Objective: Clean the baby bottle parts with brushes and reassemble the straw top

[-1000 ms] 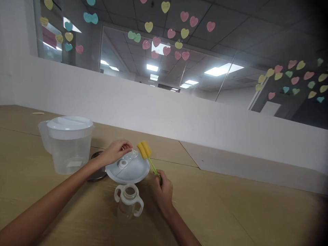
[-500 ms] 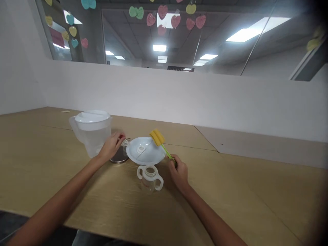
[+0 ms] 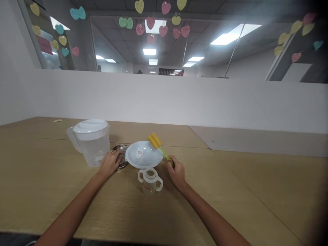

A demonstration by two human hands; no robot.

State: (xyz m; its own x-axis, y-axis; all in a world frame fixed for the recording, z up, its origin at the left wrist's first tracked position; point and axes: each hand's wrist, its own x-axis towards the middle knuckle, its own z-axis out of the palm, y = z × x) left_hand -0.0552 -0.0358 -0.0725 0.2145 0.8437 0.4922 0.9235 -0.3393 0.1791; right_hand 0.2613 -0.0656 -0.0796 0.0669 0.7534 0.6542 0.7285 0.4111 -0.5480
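Note:
My left hand (image 3: 110,163) lies flat on a round steel dish (image 3: 123,161), with a small clear piece (image 3: 123,149) standing just beyond its fingers. My right hand (image 3: 176,175) grips the green handle of a yellow sponge bottle brush (image 3: 154,140), whose sponge head rests on the rim of a white round lid (image 3: 147,159). A clear baby bottle with two handles (image 3: 150,181) stands between my hands, nearer to me than the lid. Left of the dish is a clear plastic pitcher with a white cover (image 3: 91,143).
All of this stands on a light wooden table (image 3: 230,184), whose near edge runs along the bottom of the view. A low white partition (image 3: 179,100) lines the far side, with a grey board (image 3: 251,141) against it. Paper hearts (image 3: 164,30) hang on glass above.
My view has tilted level and drawn back from the table. My left hand has moved from the white lid down onto the steel dish, and the clear piece now stands at the dish.

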